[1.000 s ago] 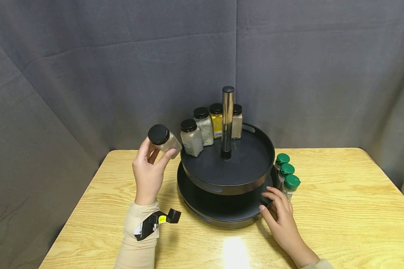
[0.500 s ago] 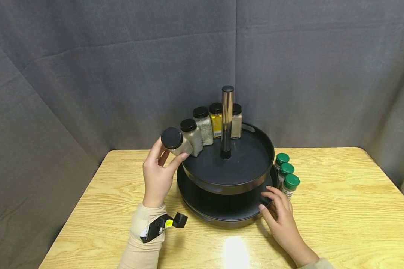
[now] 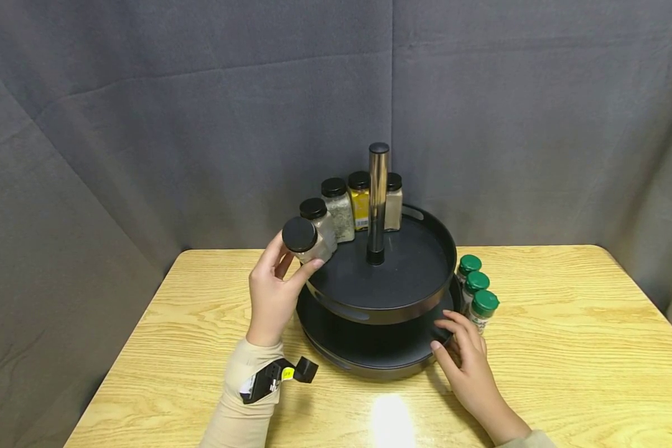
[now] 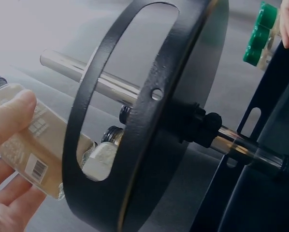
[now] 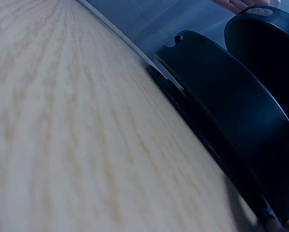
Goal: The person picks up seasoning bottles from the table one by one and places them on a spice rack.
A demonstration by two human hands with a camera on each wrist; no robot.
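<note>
My left hand [image 3: 274, 298] pinches a square spice jar [image 3: 316, 249] with a black lid between thumb and fingers. The jar is tilted at the left rim of the upper tray [image 3: 403, 283] of a black two-tier turntable. In the left wrist view this spice jar [image 4: 43, 145] holds brown powder and bears a barcode label. Whether its base touches the tray cannot be told. My right hand [image 3: 470, 370] lies with relaxed fingers at the right rim of the lower tray [image 3: 369, 367], beside the green-capped bottles [image 3: 485, 303].
Several black-lidded jars [image 3: 338, 211] stand along the upper tray's back left, one partly behind the held jar. A metal post [image 3: 378, 205] rises from the tray's centre. The wooden table [image 3: 582, 348] ends before a grey curtain [image 3: 498, 124].
My left hand has carried the tilted jar rightward and slightly down, from outside the upper tray to over its left rim. My right hand and the turntable have stayed in place.
</note>
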